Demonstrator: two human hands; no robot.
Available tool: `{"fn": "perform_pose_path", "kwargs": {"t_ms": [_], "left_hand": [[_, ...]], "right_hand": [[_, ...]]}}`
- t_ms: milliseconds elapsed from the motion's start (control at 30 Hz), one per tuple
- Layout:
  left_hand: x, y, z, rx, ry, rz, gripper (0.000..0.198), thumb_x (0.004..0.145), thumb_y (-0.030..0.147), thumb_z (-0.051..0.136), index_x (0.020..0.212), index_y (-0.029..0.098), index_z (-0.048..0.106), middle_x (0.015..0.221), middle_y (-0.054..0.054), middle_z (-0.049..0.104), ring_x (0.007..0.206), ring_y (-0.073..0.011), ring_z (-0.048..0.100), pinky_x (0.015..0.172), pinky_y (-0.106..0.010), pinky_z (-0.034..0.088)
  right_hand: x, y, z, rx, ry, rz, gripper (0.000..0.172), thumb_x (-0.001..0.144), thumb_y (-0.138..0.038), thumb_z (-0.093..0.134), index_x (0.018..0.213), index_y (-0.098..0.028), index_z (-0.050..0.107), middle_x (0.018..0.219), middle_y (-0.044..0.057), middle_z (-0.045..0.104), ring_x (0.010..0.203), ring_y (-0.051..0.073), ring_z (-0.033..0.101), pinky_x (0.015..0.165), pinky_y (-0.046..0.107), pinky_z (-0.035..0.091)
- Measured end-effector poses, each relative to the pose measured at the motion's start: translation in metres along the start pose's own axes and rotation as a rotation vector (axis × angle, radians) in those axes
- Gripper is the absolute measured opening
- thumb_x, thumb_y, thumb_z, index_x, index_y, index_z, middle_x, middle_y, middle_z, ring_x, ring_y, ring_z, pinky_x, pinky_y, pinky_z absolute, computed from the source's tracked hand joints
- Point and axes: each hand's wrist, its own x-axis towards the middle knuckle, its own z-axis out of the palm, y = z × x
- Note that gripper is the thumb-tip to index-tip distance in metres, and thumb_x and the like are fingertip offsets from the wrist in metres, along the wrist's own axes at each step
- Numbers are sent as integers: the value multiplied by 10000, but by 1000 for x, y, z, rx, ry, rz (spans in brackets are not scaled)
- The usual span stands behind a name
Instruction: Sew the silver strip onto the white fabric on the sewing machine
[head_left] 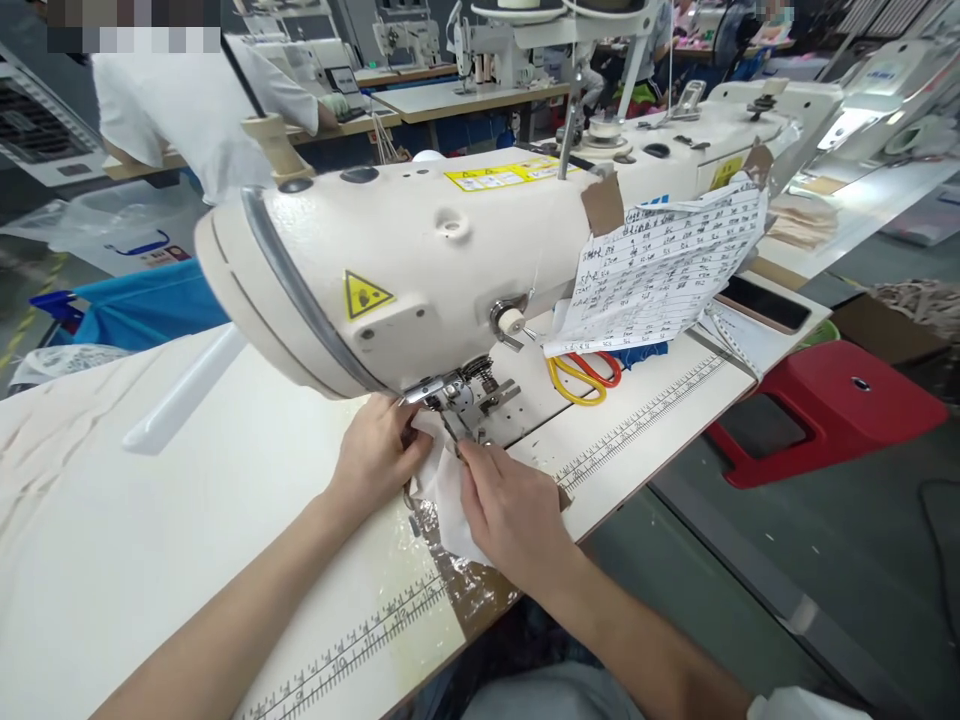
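A piece of white fabric (455, 515) lies under the head of a white sewing machine (420, 260), close to the metal presser foot and needle parts (469, 405). My left hand (379, 447) is closed on the fabric's left side, its fingertips partly hidden beneath the machine head. On the other side, my right hand (514, 510) pinches the fabric with thumb and fingers just in front of the presser foot. The needle tip itself cannot be made out. Clear tape over a brown patch (480, 597) covers the table edge below the fabric.
Scissors with yellow and red handles (581, 378) lie behind the needle area. A handwritten sheet (660, 270) hangs on the machine arm. Printed rulers (352, 650) run along the table's front edge. A phone (776, 303) and red stool (840, 410) are at right. A person (172, 110) sits beyond.
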Motion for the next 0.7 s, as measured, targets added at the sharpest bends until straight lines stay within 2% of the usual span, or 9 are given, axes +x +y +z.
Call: {"fn": "perform_pose_path", "kwargs": {"t_ms": [200,367,500,633,700], "left_hand": [[-2,-5,-5,-237,-21,-152,167,824,321,461,742,206,548,758,-29,631,689,-189,581,631,-303,466],[-4,-8,-6,-219,-27,-195,166,807,319,483,758,206,595,720,-20,646,645,-189,584,588,-303,441],[-6,-9,-6,-172,-14,-95,151,839,266,504,876,216,642,839,-23,709,710,-196,636,619,-301,488],[-7,-10,-3,-55,76,142,134,933,266,527,877,218,639,902,-46,723,792,-212,667,686,-323,533],[-7,-10,-2,-10,61,226,160,974,286,524,908,216,652,932,-61,721,834,-213,673,722,-330,552]], "right_hand": [[-2,1,-1,21,-11,10,273,1023,-149,426,1206,-116,626,895,55,696,707,203,682,515,328,483],[-1,0,0,8,-23,41,254,994,-136,458,1171,-138,640,862,45,680,689,220,667,515,356,494],[0,-1,0,1,-33,57,257,997,-147,468,1194,-141,634,867,50,678,677,236,672,494,377,503],[0,0,1,-18,-33,60,288,997,-135,456,1232,-132,622,881,63,686,662,240,671,482,380,515],[0,1,2,-35,-19,39,311,987,-118,443,1242,-111,621,868,76,689,652,243,670,474,379,514]]}}
